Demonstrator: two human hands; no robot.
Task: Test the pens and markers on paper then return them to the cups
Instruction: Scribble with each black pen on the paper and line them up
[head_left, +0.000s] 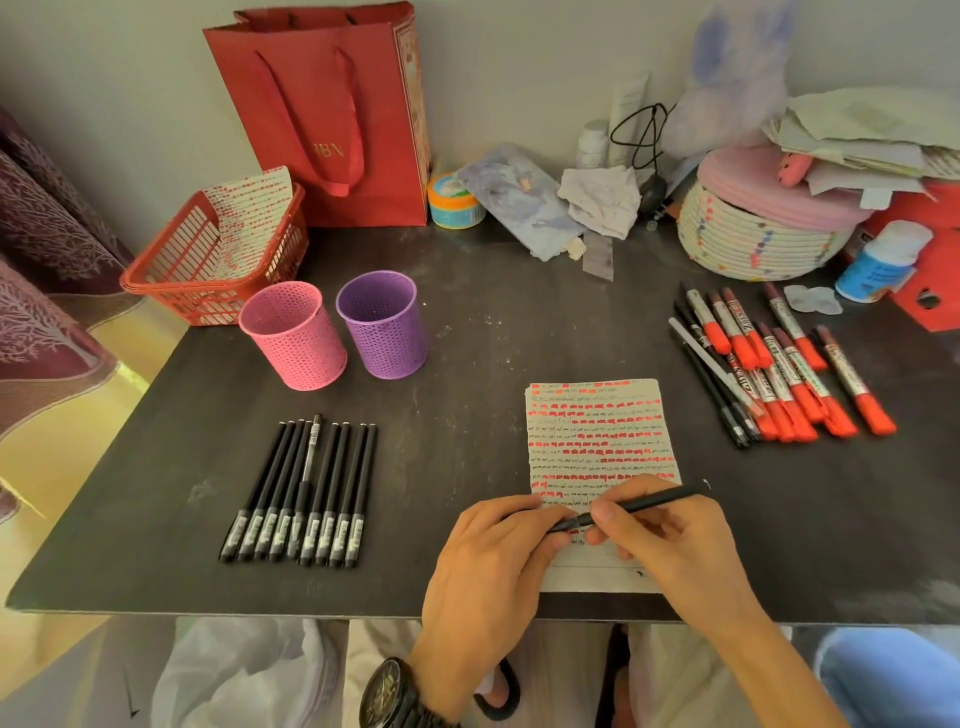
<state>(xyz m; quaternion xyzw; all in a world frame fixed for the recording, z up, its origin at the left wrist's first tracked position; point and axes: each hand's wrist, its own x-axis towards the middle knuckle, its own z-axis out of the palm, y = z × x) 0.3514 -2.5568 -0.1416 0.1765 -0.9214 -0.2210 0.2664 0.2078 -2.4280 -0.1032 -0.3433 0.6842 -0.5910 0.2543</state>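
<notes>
While both hands are on one black pen (654, 499) just above the lower part of the paper (597, 431), neither is free to pin the sheet. My left hand (498, 540) pinches the pen's front end w/ curled fingertips. My right hand (660, 535) grips the barrel, thumb on top. Can't tell if the cap is going on or coming off, b/c my fingers cover the joint.

Risks, as I judge them: a hard tug on the cap could jerk the tip across my fingers or the rows of marks, and the loose sheet could slide on the table (467, 338). Tested vs. untested could also get mixed: one row of black pens (304, 493) lies to the left, and the markers (784, 364) are heaped to the right. The pink cup (293, 338) and purple cup (384, 325) show nothing inside, so returns aren't done yet.
</notes>
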